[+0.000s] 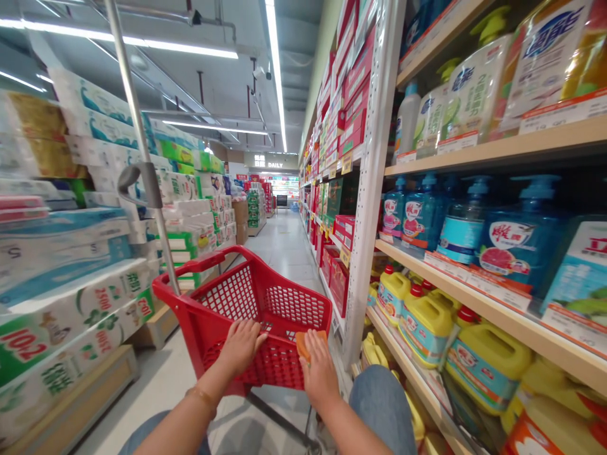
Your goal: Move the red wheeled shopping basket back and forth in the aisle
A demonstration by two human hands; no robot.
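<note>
In front of me stands a red plastic shopping cart (279,359) with a perforated basket and a tall metal pole at its left. My left hand (241,346) is closed over the near rim of the basket, its fingers reaching to the inside. Farther right on that same rim, my right hand (318,365) presses an orange cloth (303,344) against the plastic. Part of the cloth is hidden beneath the fingers. The inside of the basket shows only in part.
Shelves on the right hold blue pump bottles (509,234) and yellow jugs (488,363), close to my right knee (384,404). Stacked tissue packs (71,316) line the left. A tiled aisle (279,237) runs ahead between them, past red boxes (339,278).
</note>
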